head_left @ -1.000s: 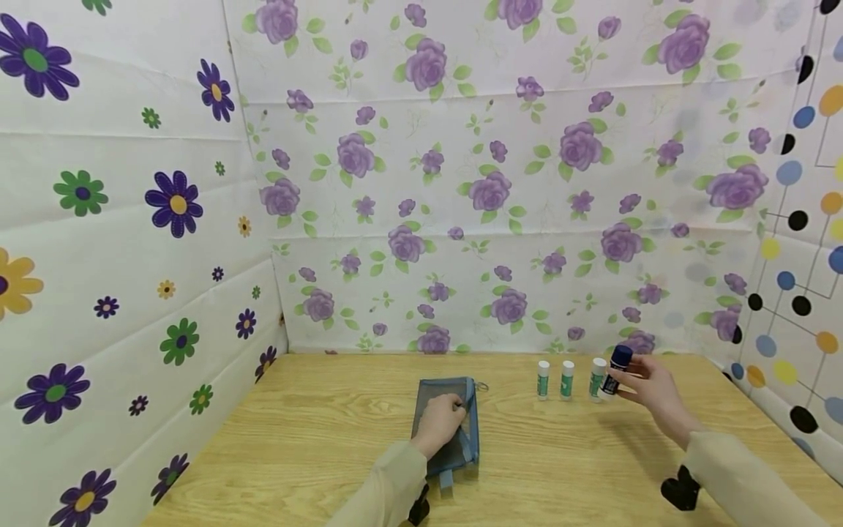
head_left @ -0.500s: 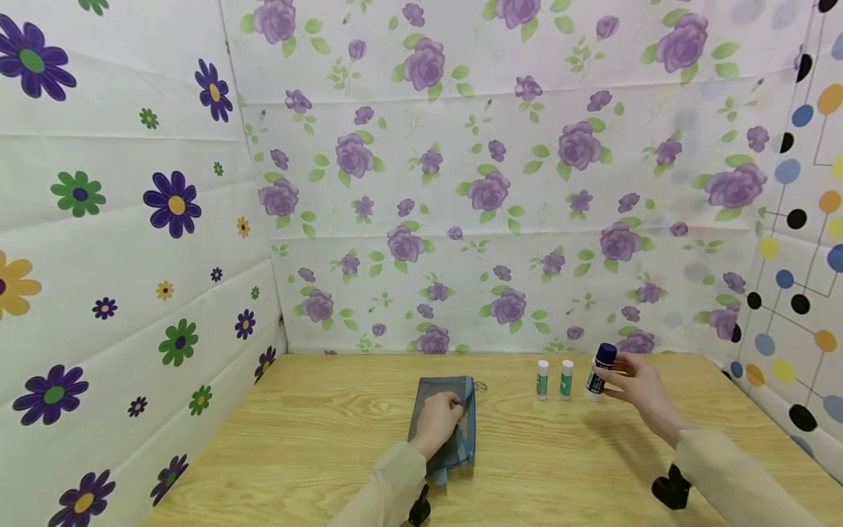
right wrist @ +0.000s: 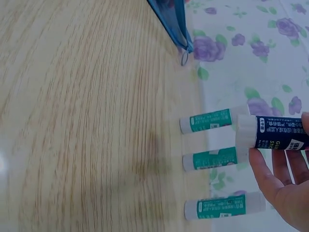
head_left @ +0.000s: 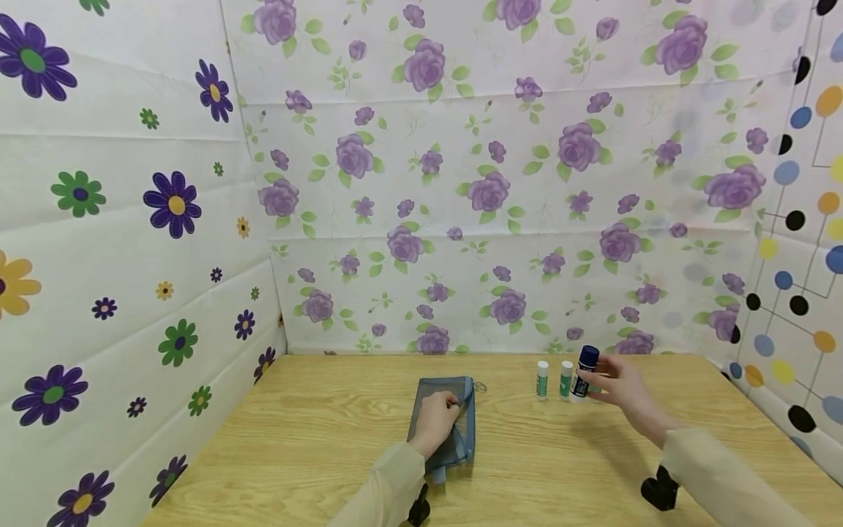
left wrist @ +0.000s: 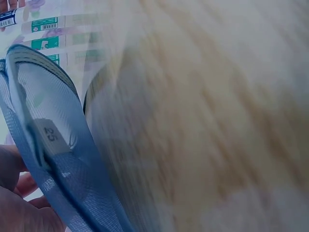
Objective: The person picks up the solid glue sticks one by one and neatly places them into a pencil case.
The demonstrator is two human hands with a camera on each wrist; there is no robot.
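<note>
My right hand (head_left: 622,391) holds a large glue stick (head_left: 585,373) with a navy cap and label and a white base, upright over the back right of the table. Three smaller glue sticks with green labels and white caps stand in a row there; the left one (head_left: 542,380) and middle one (head_left: 566,380) show well, while the right one is mostly hidden behind my hand. In the right wrist view all three show, including the end one (right wrist: 224,207). With my left hand (head_left: 436,423) I pinch the opening edge of a blue mesh zip pouch (head_left: 466,439), whose mouth gapes.
The wood-grain table (head_left: 309,439) ends at a flowered cloth backdrop (head_left: 395,293). Patterned cloths also line the left and right sides. A small ring (head_left: 481,386) hangs from the pouch's far corner, and a tag marked 25 (left wrist: 50,133) shows inside the mesh.
My right hand has moved left with the navy glue stick, past the right green one to beside the middle one. The left hand keeps hold of the pouch, which has shifted slightly left.
</note>
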